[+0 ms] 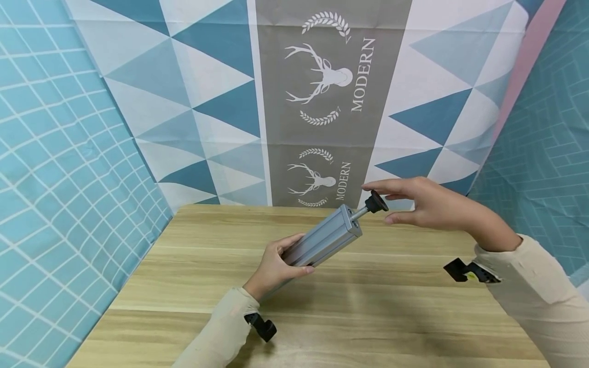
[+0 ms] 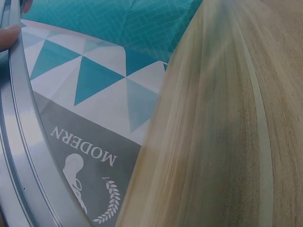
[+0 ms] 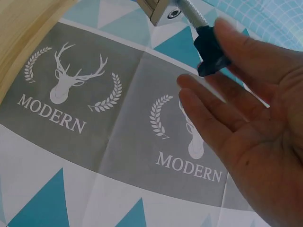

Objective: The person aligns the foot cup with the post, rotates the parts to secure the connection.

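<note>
My left hand grips a grey aluminium profile, its thumb across the near side and fingers along the far side. The profile slants up to the right over the table. From its end plate a threaded rod sticks out, tipped with a black foot. Around that foot my right hand is spread, fingers above and thumb lower. In the right wrist view its thumb overlaps the edge of the black foot, and the fingers are extended. The left wrist view shows the grooved side of the profile close up.
A wooden table lies beneath both hands. Behind it hangs a patterned cloth with triangles and deer prints. Blue tiled-look sheets rise at the left and right. Each sleeve carries a black strap mount.
</note>
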A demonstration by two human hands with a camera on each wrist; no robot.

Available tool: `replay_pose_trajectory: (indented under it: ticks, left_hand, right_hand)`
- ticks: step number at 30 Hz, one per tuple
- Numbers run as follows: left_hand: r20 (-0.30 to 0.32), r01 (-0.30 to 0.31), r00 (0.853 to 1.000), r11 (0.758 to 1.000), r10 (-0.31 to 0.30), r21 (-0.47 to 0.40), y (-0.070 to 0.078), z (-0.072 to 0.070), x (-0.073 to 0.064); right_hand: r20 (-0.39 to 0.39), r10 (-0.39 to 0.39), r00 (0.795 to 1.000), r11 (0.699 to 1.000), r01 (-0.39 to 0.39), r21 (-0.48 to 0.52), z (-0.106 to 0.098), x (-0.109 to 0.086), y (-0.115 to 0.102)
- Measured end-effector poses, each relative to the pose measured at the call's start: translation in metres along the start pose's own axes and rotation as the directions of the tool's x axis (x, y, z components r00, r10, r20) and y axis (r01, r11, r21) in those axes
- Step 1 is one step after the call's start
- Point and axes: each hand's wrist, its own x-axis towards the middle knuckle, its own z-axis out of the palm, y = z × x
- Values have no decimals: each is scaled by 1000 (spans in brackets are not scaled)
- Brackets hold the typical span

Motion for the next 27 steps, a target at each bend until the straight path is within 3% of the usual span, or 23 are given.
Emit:
replay_pose_trajectory:
  ticks: [4,7,12,20,23,27]
  left_hand:
    - [3,-1,1000,1000,1,3,0,0,0]
    - [8,0,1000,1000,0,-2,0,0,0]
    - [12,-2,1000,1000,2,-8,-1,0,1]
    - [11,-13,1000,1000,14,-18,0,-1,3]
    - [10,-10,1000,1000,10,-26,2,-1,2]
    - [-1,-5,1000,999,4,-33,2,-1,1]
  right_hand:
    - [-27,-37,999,999,37,-22,1,1,-2]
    - [-34,-23,999,1000,23,-18,1,2,-3]
    - [-45,64,997,998,-63,21,2,2,-2]
    - [-74,206,976,977,-201,76,8,7,0]
    - [-56,201,978,977,-196,82,7,3,0]
    - [-26,125,992,990,-123,67,4,-1,1]
